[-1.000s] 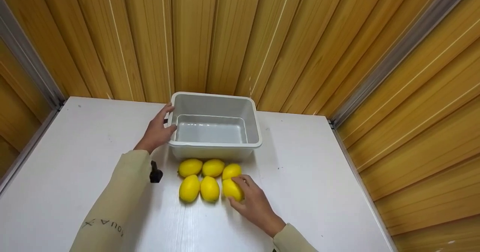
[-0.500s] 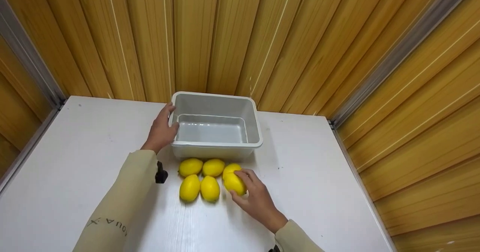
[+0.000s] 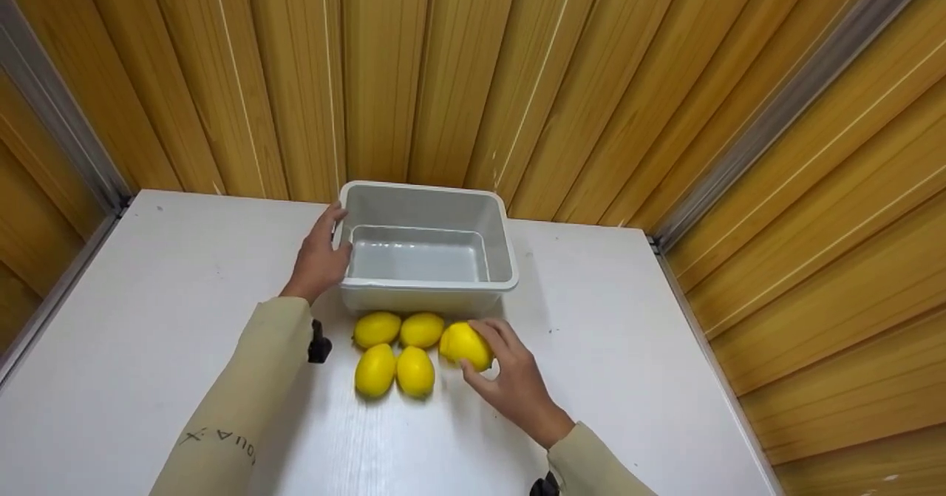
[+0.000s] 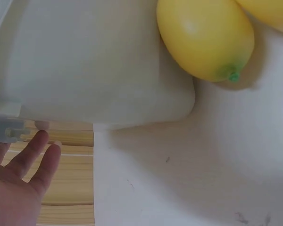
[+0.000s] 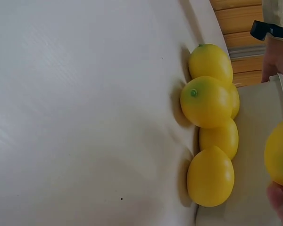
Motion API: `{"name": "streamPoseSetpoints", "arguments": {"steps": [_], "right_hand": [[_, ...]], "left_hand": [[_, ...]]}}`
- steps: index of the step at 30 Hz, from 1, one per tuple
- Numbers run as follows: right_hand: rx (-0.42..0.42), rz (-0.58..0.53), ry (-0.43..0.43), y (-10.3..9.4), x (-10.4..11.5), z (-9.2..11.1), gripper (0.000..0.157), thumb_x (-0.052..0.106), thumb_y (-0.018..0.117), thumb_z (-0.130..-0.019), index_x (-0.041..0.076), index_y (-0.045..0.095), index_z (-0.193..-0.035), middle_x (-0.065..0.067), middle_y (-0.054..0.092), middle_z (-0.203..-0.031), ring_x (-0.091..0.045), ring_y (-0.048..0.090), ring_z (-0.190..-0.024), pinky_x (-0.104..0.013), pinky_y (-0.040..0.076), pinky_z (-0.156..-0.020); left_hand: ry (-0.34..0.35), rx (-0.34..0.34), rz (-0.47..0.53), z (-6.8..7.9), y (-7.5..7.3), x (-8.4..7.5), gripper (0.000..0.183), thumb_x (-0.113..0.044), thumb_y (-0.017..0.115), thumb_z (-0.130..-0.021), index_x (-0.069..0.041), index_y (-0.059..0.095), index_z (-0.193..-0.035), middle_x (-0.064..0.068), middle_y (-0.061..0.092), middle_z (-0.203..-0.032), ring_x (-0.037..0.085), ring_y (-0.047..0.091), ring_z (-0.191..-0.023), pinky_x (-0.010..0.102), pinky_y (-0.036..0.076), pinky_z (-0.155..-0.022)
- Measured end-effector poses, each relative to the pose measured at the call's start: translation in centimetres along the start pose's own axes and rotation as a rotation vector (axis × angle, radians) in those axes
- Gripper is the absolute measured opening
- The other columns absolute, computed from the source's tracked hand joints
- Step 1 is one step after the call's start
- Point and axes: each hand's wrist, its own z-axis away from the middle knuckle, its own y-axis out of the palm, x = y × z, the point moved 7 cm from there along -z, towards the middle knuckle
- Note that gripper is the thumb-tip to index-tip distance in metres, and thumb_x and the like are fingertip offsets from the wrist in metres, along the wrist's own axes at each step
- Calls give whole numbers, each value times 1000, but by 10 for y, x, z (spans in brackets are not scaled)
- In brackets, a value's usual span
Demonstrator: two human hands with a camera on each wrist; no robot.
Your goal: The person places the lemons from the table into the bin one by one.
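My right hand (image 3: 517, 381) pinches a yellow lemon (image 3: 471, 348) between thumb and fingers, in front of a grey plastic bin (image 3: 421, 300). In the right wrist view that held lemon (image 5: 279, 153) is up off the table, beside the bin's wall, with a fingertip under it. It mostly hides another lemon (image 3: 445, 342) behind it in the head view. My left hand (image 3: 319, 263) holds the bin's left rim, thumb over the edge and fingers along the outside. Several more lemons, such as a front one (image 3: 375, 370), lie close together before the bin. Nothing lies inside the bin.
A white table (image 3: 185, 318) carries everything. Wood-patterned panels (image 3: 421, 75) rise right behind the bin, and another such wall (image 3: 835, 222) stands to the right, joined by a grey metal post (image 3: 768, 97).
My right hand has lifted the front right lemon off the table and moved it slightly up and to the right. My left hand has shifted slightly right along with its sleeve, staying at the bin's rim.
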Motion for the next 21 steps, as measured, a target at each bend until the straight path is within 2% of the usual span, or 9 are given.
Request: {"name": "streamPoseSetpoints", "arguments": {"steps": [7, 21], "right_hand": [[-16, 21, -11, -4, 2, -8, 53, 25, 74, -83, 10, 55, -131, -2, 54, -125, -10, 57, -98, -19, 55, -79], [-36, 4, -20, -14, 5, -19, 54, 25, 73, -84, 12, 54, -133, -1, 53, -128, -11, 58, -109, -25, 54, -94]], "left_hand": [[11, -11, -31, 0, 0, 0, 55, -15, 47, -99, -13, 27, -150, 2, 8, -165, 28, 14, -151, 50, 21, -121], [0, -9, -18, -1, 1, 1, 55, -15, 46, -100, -13, 26, -151, 1, 8, -165, 28, 13, -151, 50, 19, -122]]}}
